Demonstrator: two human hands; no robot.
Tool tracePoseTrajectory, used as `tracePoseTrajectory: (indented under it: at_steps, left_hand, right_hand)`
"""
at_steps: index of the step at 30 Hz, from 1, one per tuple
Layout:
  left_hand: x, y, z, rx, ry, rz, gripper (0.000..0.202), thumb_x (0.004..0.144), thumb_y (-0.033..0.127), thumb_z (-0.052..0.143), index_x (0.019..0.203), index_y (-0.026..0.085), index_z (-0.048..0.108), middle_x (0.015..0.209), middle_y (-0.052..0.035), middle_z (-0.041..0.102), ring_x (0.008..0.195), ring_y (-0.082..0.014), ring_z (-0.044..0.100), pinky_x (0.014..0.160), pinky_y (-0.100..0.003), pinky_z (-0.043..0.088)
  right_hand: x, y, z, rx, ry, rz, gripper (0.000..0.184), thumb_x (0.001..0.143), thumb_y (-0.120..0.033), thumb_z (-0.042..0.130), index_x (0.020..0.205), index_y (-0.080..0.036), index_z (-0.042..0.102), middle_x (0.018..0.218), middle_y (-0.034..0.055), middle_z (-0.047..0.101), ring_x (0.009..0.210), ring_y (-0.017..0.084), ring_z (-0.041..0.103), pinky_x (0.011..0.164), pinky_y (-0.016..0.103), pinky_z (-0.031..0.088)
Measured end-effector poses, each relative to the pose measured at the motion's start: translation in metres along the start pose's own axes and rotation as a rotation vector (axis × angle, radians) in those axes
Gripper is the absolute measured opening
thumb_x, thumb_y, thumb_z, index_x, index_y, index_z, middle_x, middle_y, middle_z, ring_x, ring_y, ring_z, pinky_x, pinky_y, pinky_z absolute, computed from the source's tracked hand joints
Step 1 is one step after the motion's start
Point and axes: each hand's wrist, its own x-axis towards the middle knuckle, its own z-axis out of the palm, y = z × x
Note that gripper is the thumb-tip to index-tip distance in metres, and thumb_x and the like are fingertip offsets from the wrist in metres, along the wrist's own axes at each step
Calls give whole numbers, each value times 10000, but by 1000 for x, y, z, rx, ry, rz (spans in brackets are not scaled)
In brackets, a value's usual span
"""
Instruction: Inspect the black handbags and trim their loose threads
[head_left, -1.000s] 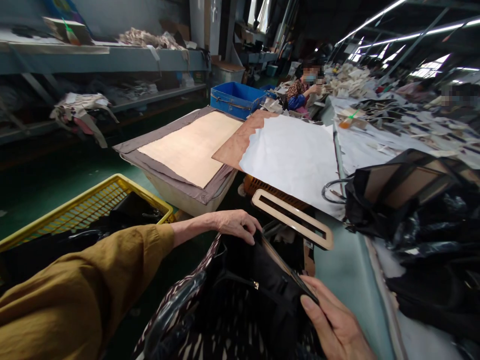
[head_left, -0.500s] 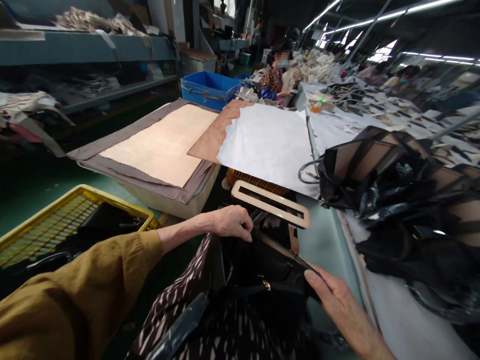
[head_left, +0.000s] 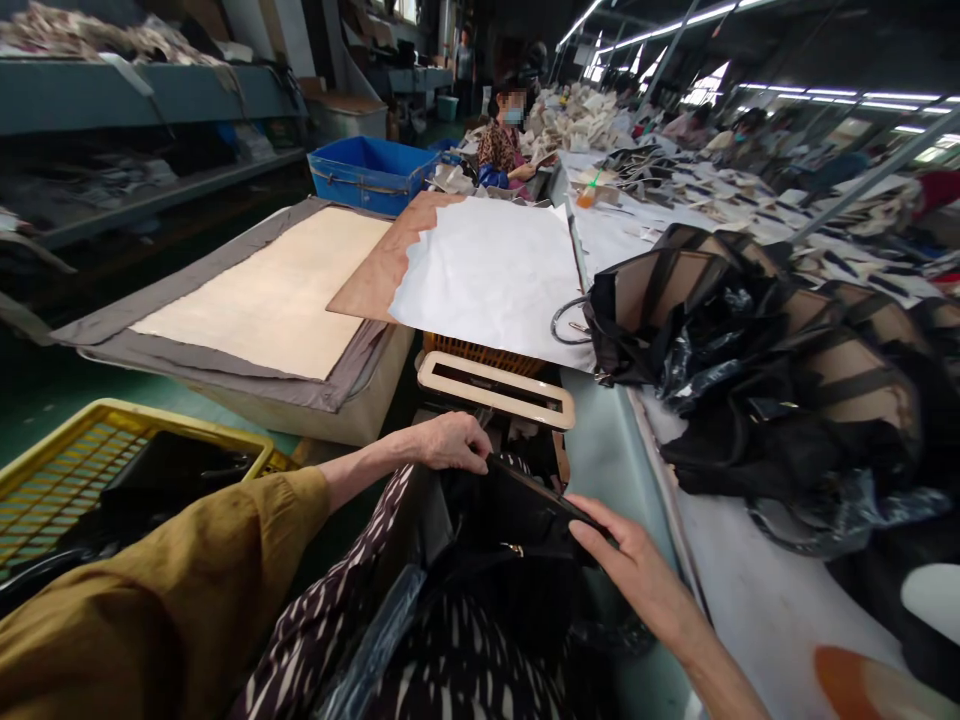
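A black handbag (head_left: 517,520) lies across my lap with its top edge toward the far side. My left hand (head_left: 456,442) is closed on the far left end of that edge. At its right end, my right hand (head_left: 611,535) pinches the edge between thumb and fingers. A small gold-coloured metal fitting (head_left: 513,549) shows on the bag's side. Just beyond my hands is a pale oblong frame (head_left: 496,390) with a long slot. Clear plastic wrap (head_left: 375,640) lies along the bag's left side.
Black bags with tan panels (head_left: 750,350) crowd the table (head_left: 742,560) on the right. A yellow crate (head_left: 112,420) with black items stands at left. Ahead are a cloth-covered bin (head_left: 225,390), a white sheet (head_left: 487,270) on brown board, and a blue tub (head_left: 367,170). A seated co-worker (head_left: 506,150) is farther off.
The view has swung to the right, so the surroundings sit farther left. My right hand has shifted closer to my left along the bag's edge. Both hands keep hold.
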Motion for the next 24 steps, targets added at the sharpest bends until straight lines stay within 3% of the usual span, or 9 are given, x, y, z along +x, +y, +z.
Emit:
tracePoseTrajectory:
  at_steps: [4, 9, 19, 24]
  left_hand:
    - [-1, 4, 0, -5, -13, 10, 185, 696, 285, 567, 610, 123, 587, 563, 45, 486, 557, -68, 422, 525, -171, 295]
    - [-6, 2, -1, -67, -34, 10, 227, 707, 314, 574, 606, 111, 566, 588, 38, 480, 560, -64, 414, 547, -172, 311]
    - [-9, -2, -5, -201, -90, -34, 227, 682, 338, 616, 671, 111, 620, 600, 26, 499, 561, -74, 414, 547, -182, 321]
    - [-9, -5, -4, -168, -75, -28, 208, 682, 320, 610, 646, 115, 612, 601, 24, 513, 559, -77, 425, 544, -184, 322]
  right_hand:
    - [1, -11, 0, 56, -35, -53, 385, 835, -427, 470, 1121, -186, 562, 1066, 36, 571, 1042, 184, 498, 937, 304, 347]
    - [6, -18, 0, 108, -121, -85, 265, 836, -357, 491, 973, -186, 641, 854, -3, 504, 859, 155, 500, 794, 274, 369]
    - [9, -11, 4, 173, -114, -38, 191, 789, -332, 537, 791, -182, 656, 810, -5, 484, 814, 156, 479, 760, 276, 342]
    - [12, -11, 9, 174, -66, -24, 196, 780, -339, 533, 792, -190, 659, 790, -5, 478, 781, 155, 474, 733, 277, 336]
